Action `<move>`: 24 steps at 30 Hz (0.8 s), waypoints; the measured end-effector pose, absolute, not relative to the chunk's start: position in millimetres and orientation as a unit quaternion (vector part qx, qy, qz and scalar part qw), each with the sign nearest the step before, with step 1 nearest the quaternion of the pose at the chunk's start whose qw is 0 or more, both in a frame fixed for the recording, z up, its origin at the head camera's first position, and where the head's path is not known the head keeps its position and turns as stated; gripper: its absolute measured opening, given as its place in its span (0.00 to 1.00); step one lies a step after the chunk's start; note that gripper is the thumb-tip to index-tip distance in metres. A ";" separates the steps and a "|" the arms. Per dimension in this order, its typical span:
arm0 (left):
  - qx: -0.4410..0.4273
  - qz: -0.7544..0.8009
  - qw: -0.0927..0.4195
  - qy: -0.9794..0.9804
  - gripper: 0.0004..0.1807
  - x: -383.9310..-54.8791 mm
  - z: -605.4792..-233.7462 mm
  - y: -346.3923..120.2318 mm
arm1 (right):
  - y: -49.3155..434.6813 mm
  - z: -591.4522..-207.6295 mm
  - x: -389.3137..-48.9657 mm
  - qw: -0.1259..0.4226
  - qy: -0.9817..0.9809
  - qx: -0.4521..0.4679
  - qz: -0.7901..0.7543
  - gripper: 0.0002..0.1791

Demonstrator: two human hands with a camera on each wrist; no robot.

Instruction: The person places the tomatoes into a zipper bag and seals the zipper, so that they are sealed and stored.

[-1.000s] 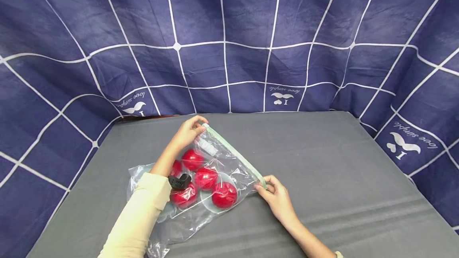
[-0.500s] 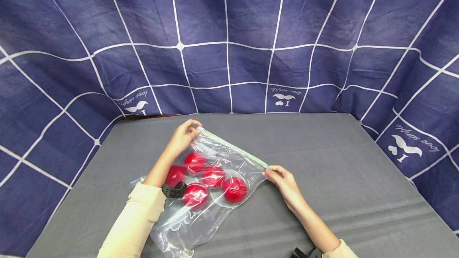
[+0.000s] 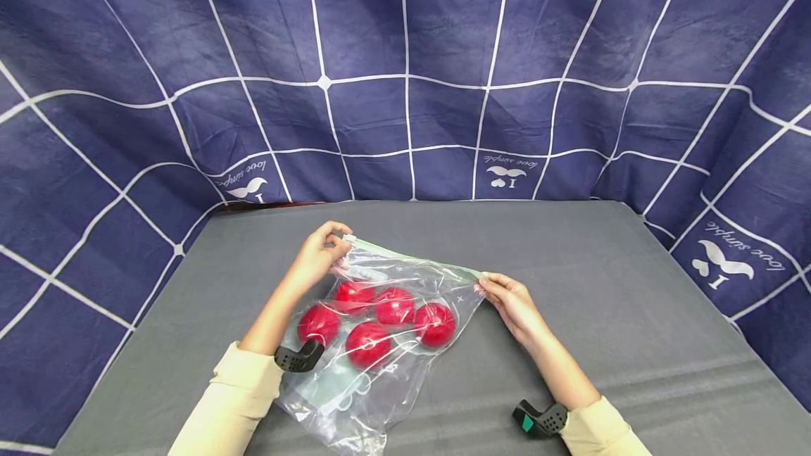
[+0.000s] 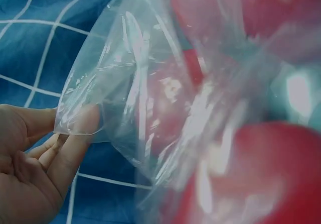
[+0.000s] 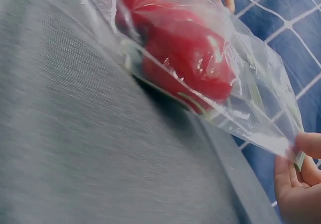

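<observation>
A clear zip bag (image 3: 395, 389) with a pale green zip strip (image 3: 415, 259) is held up by its two top corners. My left hand (image 3: 315, 257) pinches the left corner beside a white slider (image 3: 349, 238); in the left wrist view its thumb and fingers grip the film. At the other end of the strip, my right hand (image 3: 516, 307) pinches the right corner. Several round red things (image 3: 369, 345) show through the plastic. Among them lie pale, see-through pieces, one with small loops (image 3: 355, 391). The bag's lower end trails toward the table's near side.
A grey-covered table (image 3: 602, 315) lies under the bag and both arms. Behind it and at the sides hangs a blue curtain (image 3: 443, 118) with a white grid. Black wrist devices (image 3: 538, 419) sit at both cuffs.
The right hand has risen toward the back of the table, and the left has come slightly nearer and left. The zip strip has swung from a steep slant to nearly level.
</observation>
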State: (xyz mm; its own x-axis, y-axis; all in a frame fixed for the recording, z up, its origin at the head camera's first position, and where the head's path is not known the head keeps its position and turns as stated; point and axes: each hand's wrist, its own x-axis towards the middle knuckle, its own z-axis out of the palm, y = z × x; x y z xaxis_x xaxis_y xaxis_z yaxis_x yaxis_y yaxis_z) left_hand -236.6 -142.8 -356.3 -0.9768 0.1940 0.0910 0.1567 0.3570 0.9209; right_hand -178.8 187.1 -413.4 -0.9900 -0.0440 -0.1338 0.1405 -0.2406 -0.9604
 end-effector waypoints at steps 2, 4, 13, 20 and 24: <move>0.109 0.577 0.030 0.809 0.15 -230.3 -352.5 -140.5 | 191.8 -410.1 -184.4 0.054 0.611 0.036 -0.789 0.09; 0.112 0.594 0.033 0.796 0.15 -224.2 -348.9 -137.9 | 196.3 -405.8 -190.4 0.046 0.617 0.028 -0.785 0.12; 0.097 0.661 -0.037 0.743 0.22 -204.2 -342.0 -127.3 | 202.1 -388.4 -218.5 -0.040 0.715 0.008 -0.698 0.07; 0.078 0.668 -0.153 0.724 0.13 -194.8 -345.6 -111.2 | 191.5 -386.3 -227.5 -0.105 0.792 -0.016 -0.602 0.14; 0.075 0.652 -0.190 0.730 0.11 -193.3 -350.5 -102.3 | 186.1 -383.9 -227.9 -0.134 0.835 -0.044 -0.532 0.12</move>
